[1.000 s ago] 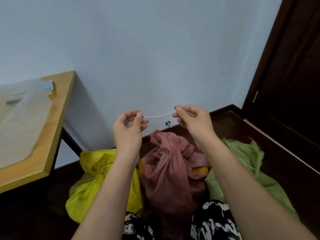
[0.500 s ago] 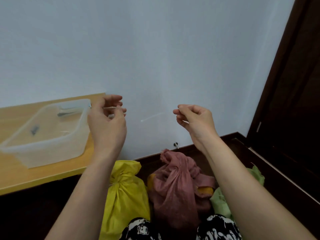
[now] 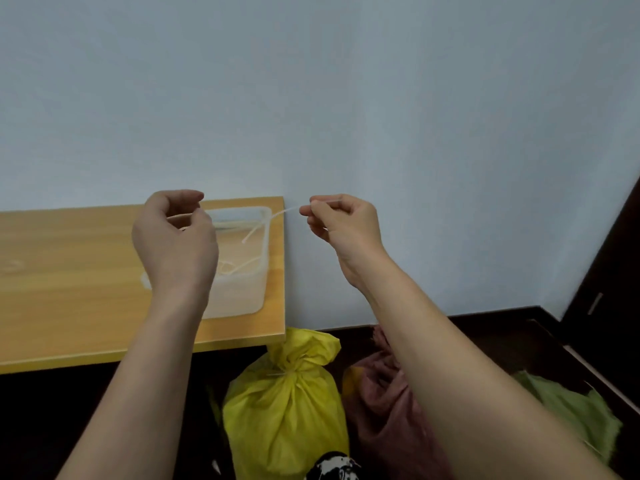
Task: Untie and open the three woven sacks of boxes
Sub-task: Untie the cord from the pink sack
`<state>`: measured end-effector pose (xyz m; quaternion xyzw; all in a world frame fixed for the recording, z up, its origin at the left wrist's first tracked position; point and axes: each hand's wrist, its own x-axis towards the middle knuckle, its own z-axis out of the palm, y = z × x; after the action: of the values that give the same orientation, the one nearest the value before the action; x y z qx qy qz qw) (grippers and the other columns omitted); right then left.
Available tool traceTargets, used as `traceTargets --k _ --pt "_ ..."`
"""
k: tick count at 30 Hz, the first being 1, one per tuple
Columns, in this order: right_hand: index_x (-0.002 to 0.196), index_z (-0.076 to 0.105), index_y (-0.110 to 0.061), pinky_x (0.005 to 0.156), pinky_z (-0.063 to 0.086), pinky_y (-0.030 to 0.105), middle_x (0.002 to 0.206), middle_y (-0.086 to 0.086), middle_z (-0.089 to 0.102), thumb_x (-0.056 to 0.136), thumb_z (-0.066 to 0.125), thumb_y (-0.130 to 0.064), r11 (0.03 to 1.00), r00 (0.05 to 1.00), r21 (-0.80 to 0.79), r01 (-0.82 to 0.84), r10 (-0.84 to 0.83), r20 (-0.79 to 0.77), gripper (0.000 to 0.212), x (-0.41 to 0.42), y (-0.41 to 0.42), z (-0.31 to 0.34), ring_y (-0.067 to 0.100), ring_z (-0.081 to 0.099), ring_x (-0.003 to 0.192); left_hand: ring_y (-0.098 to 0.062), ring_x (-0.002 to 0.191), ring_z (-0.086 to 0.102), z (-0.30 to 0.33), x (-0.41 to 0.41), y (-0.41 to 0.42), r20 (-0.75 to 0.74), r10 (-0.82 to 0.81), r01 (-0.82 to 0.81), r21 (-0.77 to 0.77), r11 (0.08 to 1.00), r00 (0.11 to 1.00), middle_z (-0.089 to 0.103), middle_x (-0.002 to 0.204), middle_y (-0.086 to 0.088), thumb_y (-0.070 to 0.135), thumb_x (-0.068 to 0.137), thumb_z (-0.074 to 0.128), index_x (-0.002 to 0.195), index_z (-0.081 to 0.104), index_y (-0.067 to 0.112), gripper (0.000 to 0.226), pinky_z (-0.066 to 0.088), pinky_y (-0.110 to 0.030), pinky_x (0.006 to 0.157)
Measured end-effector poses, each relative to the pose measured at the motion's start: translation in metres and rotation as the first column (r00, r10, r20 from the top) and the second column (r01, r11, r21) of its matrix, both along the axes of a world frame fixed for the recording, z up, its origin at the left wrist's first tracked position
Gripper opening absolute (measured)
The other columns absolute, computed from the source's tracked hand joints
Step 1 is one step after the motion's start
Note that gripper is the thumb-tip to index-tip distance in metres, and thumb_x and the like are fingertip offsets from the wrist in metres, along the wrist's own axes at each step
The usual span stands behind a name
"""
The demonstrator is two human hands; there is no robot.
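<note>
A thin white string (image 3: 277,214) stretches between my two raised hands. My left hand (image 3: 175,239) pinches one end over a clear plastic tub (image 3: 242,292) on the wooden table; my right hand (image 3: 341,225) pinches the other end just past the table's right edge. On the dark floor below stand three woven sacks. The yellow sack (image 3: 284,407) is tied at its neck with string. Most of the dusty red sack (image 3: 384,403) is hidden behind my right forearm. The green sack (image 3: 575,410) lies at the right with its mouth loose.
The wooden table (image 3: 69,282) fills the left, its right corner above the yellow sack. More white strings lie inside the tub. A pale blue wall is straight ahead. A dark door and frame (image 3: 609,271) stand at the right. Black-and-white patterned cloth (image 3: 332,465) shows at the bottom edge.
My view has swung up and left, so the table and tub now sit under my hands. Both hands carried the string from above the red sack to over the tub.
</note>
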<state>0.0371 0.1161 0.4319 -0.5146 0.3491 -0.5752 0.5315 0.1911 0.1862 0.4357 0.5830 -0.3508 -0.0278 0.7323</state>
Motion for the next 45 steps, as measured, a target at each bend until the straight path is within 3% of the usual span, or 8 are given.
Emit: traceTargets --k 10,19,26,30,35,38,42,45 --pt "0.143 0.036 0.001 0.104 0.043 0.035 0.140 0.014 0.051 0.091 0.038 0.005 0.996 0.857 -0.042 -0.074 0.042 -0.514 0.053 0.039 -0.030 -0.010 0.026 0.049 0.129 0.002 0.070 0.055 -0.008 0.016 0.000 -0.012 0.041 -0.041 -0.013 0.999 0.999 0.058 0.083 0.016 0.004 0.086 0.051 0.095 0.064 0.021 0.023 0.045 -0.016 0.066" --pt "0.129 0.055 -0.005 0.103 0.047 0.037 0.118 0.006 0.067 0.087 0.042 0.003 0.985 0.896 0.104 0.137 -0.079 -0.437 0.044 -0.038 -0.067 -0.073 0.019 0.061 0.113 -0.029 0.080 0.064 -0.034 -0.044 -0.040 0.098 -0.137 0.136 0.010 0.991 0.986 0.060 0.078 0.011 0.005 0.085 0.050 0.083 0.061 0.029 0.027 0.055 -0.037 0.074" --pt "0.122 0.060 -0.005 0.104 0.046 0.037 0.116 0.007 0.068 0.088 0.048 0.000 0.917 0.881 0.272 0.290 -0.146 -0.449 0.037 -0.122 -0.109 -0.137 0.019 0.061 0.112 -0.021 0.074 0.066 -0.092 -0.119 -0.095 0.131 -0.311 0.292 0.147 0.945 0.941 0.061 0.082 0.006 0.003 0.086 0.048 0.090 0.062 0.022 0.023 0.055 -0.032 0.066" --pt "0.115 0.065 -0.009 0.101 0.049 0.038 0.118 0.011 0.066 0.085 0.056 -0.003 0.849 0.877 0.380 0.367 -0.179 -0.447 0.033 -0.162 -0.136 -0.195 0.023 0.063 0.108 -0.021 0.073 0.066 -0.161 -0.151 -0.134 -0.065 -0.447 0.441 0.336 0.832 0.892 0.063 0.084 -0.001 -0.002 0.086 0.049 0.086 0.060 0.020 0.025 0.056 -0.038 0.072" --pt "0.131 0.054 -0.013 0.100 0.048 0.038 0.124 0.009 0.061 0.073 0.060 -0.019 0.719 0.869 0.547 0.429 -0.164 -0.466 0.059 -0.191 -0.153 -0.279 0.025 0.062 0.110 -0.020 0.069 0.064 -0.256 -0.179 -0.166 -0.491 -0.470 0.679 0.525 0.513 0.734 0.060 0.096 -0.013 -0.002 0.092 0.051 0.106 0.055 0.006 0.017 0.052 -0.025 0.060" --pt "0.143 0.037 -0.015 0.091 0.054 0.040 0.138 0.009 0.049 0.071 0.058 -0.032 0.626 0.860 0.610 0.487 -0.221 -0.460 0.077 -0.201 -0.157 -0.319 0.028 0.064 0.109 -0.024 0.075 0.067 -0.295 -0.187 -0.177 -0.668 -0.377 0.760 0.489 0.429 0.642 0.061 0.104 -0.016 0.003 0.094 0.053 0.115 0.051 0.004 0.021 0.054 -0.023 0.057" --pt "0.152 0.011 -0.018 0.049 0.055 0.023 0.145 0.007 0.037 0.091 0.056 -0.017 0.541 0.898 0.734 0.410 -0.380 -0.222 0.076 -0.206 -0.158 -0.348 0.027 0.070 0.088 -0.029 0.079 0.068 -0.326 -0.191 -0.184 -0.902 -0.185 0.865 0.291 0.409 0.391 0.057 0.120 -0.016 0.012 0.095 0.053 0.130 0.044 0.002 0.037 0.056 -0.024 0.050" --pt "0.150 0.016 -0.020 0.051 0.055 0.028 0.140 0.014 0.043 0.094 0.055 -0.019 0.560 0.917 0.790 0.251 -0.399 -0.009 0.068 -0.206 -0.160 -0.359 0.026 0.069 0.074 -0.031 0.083 0.066 -0.332 -0.193 -0.193 -0.965 -0.090 0.903 0.194 0.383 0.246 0.041 0.139 -0.017 0.022 0.096 0.052 0.138 0.040 0.006 0.046 0.058 -0.025 0.052"
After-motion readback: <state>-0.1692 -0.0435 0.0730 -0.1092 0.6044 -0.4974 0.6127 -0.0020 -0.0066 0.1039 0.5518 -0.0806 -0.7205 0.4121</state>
